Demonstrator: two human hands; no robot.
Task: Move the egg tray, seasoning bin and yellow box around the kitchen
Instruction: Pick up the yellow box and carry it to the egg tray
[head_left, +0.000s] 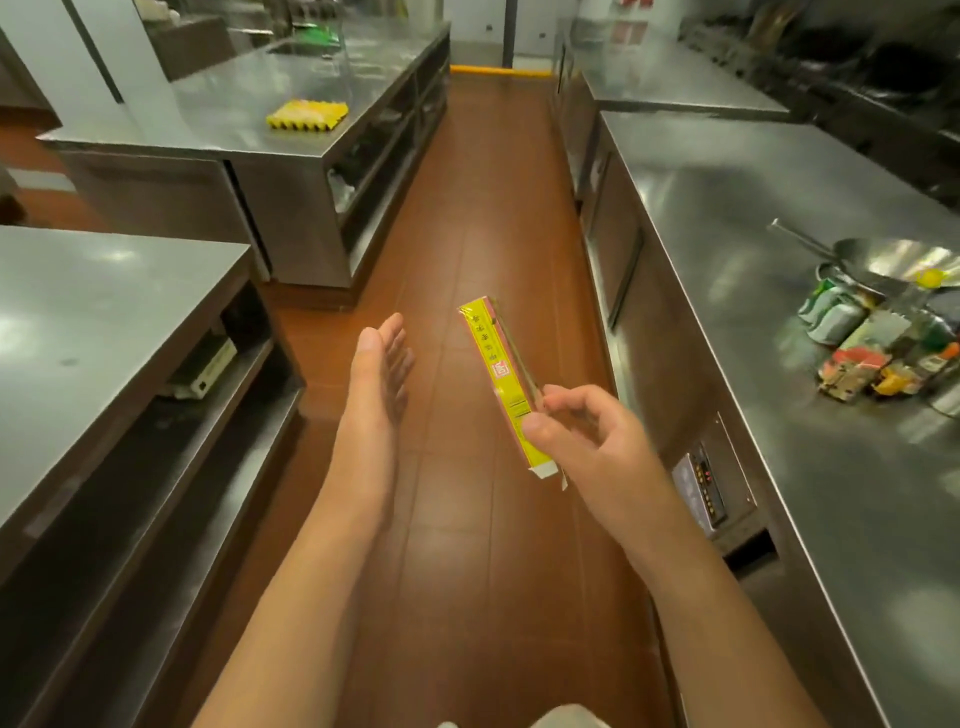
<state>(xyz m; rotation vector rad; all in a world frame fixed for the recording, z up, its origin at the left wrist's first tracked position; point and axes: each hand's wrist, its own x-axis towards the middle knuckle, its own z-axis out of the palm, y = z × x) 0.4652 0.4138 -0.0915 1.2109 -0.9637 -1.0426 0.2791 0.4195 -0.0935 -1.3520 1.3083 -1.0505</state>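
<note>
My right hand (582, 441) pinches the lower end of a long, narrow yellow box (496, 371) between thumb and fingers, holding it in the air over the aisle floor. To its left my left hand (382, 369) is open, palm turned toward the box, a short gap away and not touching it. A yellow egg tray (306, 115) lies flat on the far left steel counter (218, 114). On the right counter (753, 322) stands the seasoning bin (883, 358), crowded with several packets and jars.
A steel wok (893, 262) rests partly over the seasoning bin. Steel counters line both sides of a brown tiled aisle (467, 218). A near left table (93, 322) has a shelf below with a white device. Stoves stand at the far right.
</note>
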